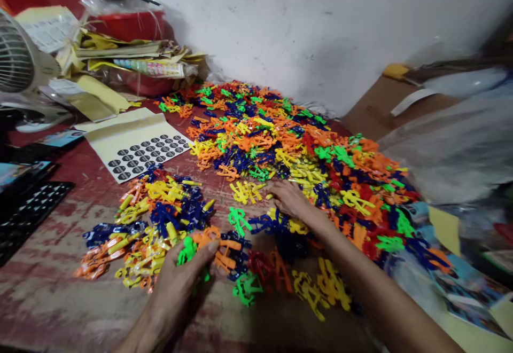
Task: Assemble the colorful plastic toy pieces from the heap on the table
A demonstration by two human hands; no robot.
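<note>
Head camera footage showed the left hand (180,275) low in the frame, left of centre, its fingers curled around a small green plastic figure (186,250) that stuck up between thumb and fingertips, with orange pieces (224,251) touching the fingertips just to the right. Around that hand lay a small heap of yellow, blue and orange pieces (152,219), spread toward the lower left of the frame. The right hand (290,198) lay near the middle of the frame, palm down with fingers loosely spread, pressing flat on the near edge of the large multicoloured pile (296,144); it gripped nothing that could be seen, and whether a piece sat under the palm could not be told. A lone green figure (238,219) sat between the two hands, and yellow figures (320,286) lay below the right forearm. All of this rested on a worn red tabletop (60,283). Further out, a sheet of round dark stickers (144,153) lay in the left-centre of the frame, a stack of papers (132,56) and a red basin (132,24) sat in the upper left, a white fan (18,59) stood at the far left edge, and a clear plastic bag (452,144) filled the right side.
</note>
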